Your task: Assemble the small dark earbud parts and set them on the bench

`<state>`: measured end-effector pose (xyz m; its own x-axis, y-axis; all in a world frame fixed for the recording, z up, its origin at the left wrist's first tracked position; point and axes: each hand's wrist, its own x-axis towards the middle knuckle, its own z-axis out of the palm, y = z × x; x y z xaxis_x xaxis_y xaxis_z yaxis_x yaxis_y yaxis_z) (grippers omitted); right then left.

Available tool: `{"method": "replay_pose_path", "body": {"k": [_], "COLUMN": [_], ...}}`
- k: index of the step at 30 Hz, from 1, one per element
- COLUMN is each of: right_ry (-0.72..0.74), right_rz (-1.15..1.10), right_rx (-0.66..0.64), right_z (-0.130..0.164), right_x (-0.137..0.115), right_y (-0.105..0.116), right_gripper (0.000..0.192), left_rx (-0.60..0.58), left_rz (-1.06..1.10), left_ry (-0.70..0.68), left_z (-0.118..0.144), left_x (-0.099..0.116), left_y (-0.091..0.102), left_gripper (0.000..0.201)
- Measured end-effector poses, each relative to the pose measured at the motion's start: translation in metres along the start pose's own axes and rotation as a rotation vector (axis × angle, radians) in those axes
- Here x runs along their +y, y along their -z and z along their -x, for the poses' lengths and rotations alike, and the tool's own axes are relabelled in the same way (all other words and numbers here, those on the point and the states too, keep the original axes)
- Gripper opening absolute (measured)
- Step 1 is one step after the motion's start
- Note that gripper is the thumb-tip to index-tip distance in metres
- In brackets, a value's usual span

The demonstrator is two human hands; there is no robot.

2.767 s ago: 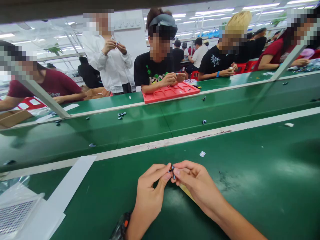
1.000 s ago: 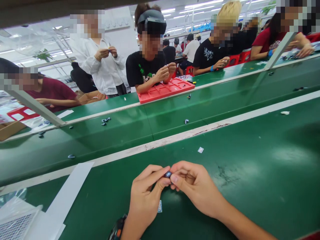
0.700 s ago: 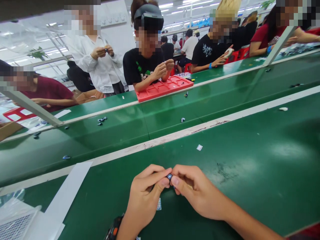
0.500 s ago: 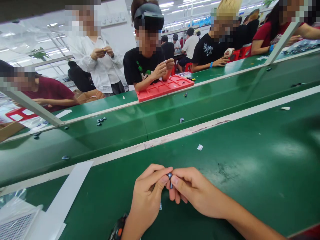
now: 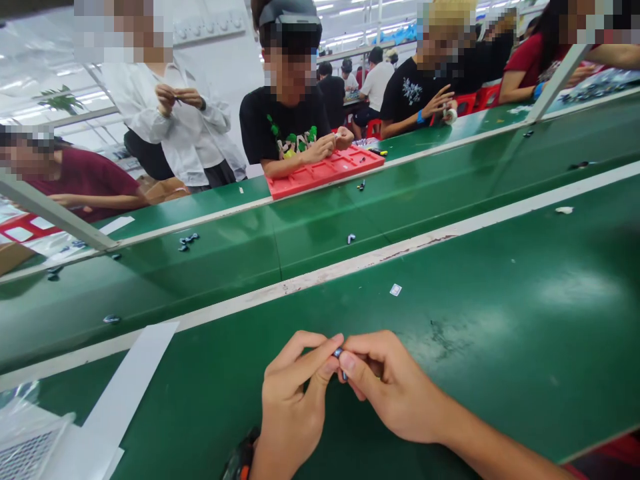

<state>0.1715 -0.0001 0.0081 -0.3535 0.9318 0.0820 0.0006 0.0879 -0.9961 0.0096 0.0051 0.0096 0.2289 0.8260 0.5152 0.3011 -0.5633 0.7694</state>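
Observation:
Between my two hands is a small, shiny dark blue earbud [image 5: 339, 352], its short stem pointing down. The thumb and fingers of my left hand [image 5: 295, 393] pinch it from the left. My right hand [image 5: 400, 390] grips it from the right, with the thumb in front and the other fingers curled behind. Fingertips cover most of the earbud. Both hands are held over the green table [image 5: 215, 400]. A small white square sticker [image 5: 395, 290] lies on the table beyond them.
White card strips [image 5: 130, 380] and a white mesh basket [image 5: 35, 450] are at the left. Behind a pale rail [image 5: 320, 277], a green conveyor belt [image 5: 240, 247] carries several scattered small parts. Across it, a person works over a red tray [image 5: 320, 175]; other people are alongside.
My view has shifted slightly. Both hands keep their pinch on the earbud, and my right hand's lower fingers are curled in more. The person opposite has lowered their hands toward the red tray.

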Motion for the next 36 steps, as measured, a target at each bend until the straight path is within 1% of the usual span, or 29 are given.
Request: {"method": "replay_pose_path", "body": {"k": [4,9,11,16,21,23,24,26,28,29,30,31,33,34,36], "right_ry": [0.034,0.045,0.050,0.050,0.034,0.022,0.017,0.019,0.047,0.073,0.103,0.116,0.125,0.112,0.053], "right_rz": [-0.044,-0.159,-0.201,-0.215,-0.209,-0.109,-0.004,0.301,0.633,0.765,0.861,0.911,0.932,0.918,0.853], "right_rx": [0.026,-0.007,-0.018,-0.015,-0.036,-0.039,-0.020,0.074,0.210,0.246,0.258,0.263,0.258,0.262,0.267], "right_z": [-0.001,0.003,0.004,0.005,0.000,0.001,0.002,0.010,0.022,0.028,0.034,0.039,0.046,0.047,0.046], "right_x": [-0.004,-0.006,-0.006,-0.005,-0.009,-0.011,-0.010,-0.002,0.015,0.026,0.038,0.048,0.062,0.065,0.059], "right_y": [0.000,-0.001,-0.001,-0.001,-0.002,0.001,0.003,0.010,0.018,0.021,0.023,0.025,0.025,0.025,0.024], "right_gripper": [0.043,0.043,0.043,0.043,0.046,0.048,0.048,0.040,0.025,0.033,0.028,0.020,0.020,0.021,0.020], "left_rx": [-0.003,0.035,0.041,0.062,0.038,0.066,0.088,0.138,0.172,0.178,0.179,0.181,0.194,0.208,0.218], "left_rz": [0.022,0.246,0.295,0.268,0.212,0.144,0.105,0.046,0.036,0.062,0.106,0.165,0.302,0.357,0.399], "left_ry": [0.041,0.128,0.150,0.117,0.139,0.131,0.120,0.100,0.091,0.099,0.125,0.168,0.264,0.304,0.336], "left_z": [-0.003,-0.005,-0.005,-0.005,-0.004,-0.005,-0.005,-0.005,-0.005,-0.005,-0.005,-0.004,-0.004,-0.004,-0.005], "left_x": [0.004,0.010,0.011,0.011,0.010,0.009,0.009,0.007,0.007,0.007,0.008,0.009,0.014,0.016,0.020], "left_y": [0.001,-0.001,-0.002,-0.001,-0.002,-0.001,0.000,0.003,0.006,0.007,0.007,0.006,0.004,0.004,0.004], "left_gripper": [0.033,0.032,0.031,0.032,0.029,0.027,0.026,0.024,0.022,0.021,0.020,0.020,0.020,0.021,0.024]}}
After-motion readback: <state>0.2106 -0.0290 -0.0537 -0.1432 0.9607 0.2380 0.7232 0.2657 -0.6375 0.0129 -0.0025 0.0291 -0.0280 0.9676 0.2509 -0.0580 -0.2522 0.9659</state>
